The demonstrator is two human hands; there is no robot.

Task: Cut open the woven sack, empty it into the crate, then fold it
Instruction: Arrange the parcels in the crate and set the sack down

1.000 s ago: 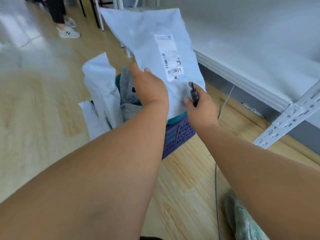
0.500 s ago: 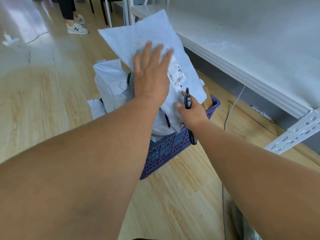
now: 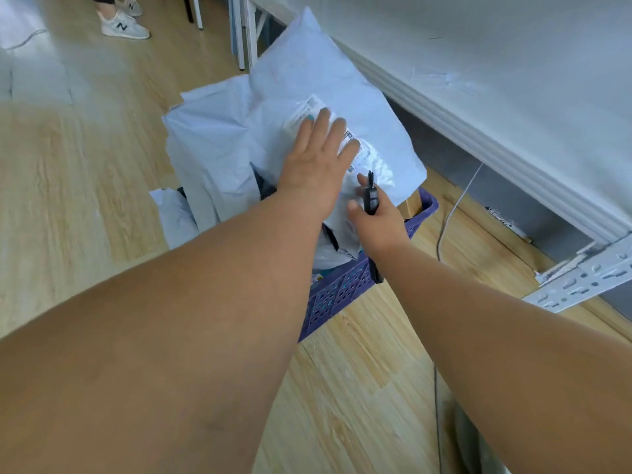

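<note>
A white woven sack (image 3: pixel 307 83) with a shipping label lies flat on top of the purple crate (image 3: pixel 342 295), over other white bags piled inside. My left hand (image 3: pixel 318 162) presses palm-down on the sack's label, fingers spread. My right hand (image 3: pixel 376 217) sits at the sack's near edge, closed around a small black cutter (image 3: pixel 370 196) whose tip points up. Most of the crate's inside is hidden by the sacks and my arms.
A white shelf table (image 3: pixel 513 80) with a metal bracket (image 3: pixel 581 271) runs along the right. A thin cable (image 3: pixel 448 213) trails on the wooden floor. Another white bag (image 3: pixel 174 213) lies left of the crate. A person's sneakers (image 3: pixel 123 25) stand at the far left.
The sack has come down from upright to lying flat on the crate. My left hand went from gripping its edge to pressing on top. My right hand stayed at the near edge with the cutter.
</note>
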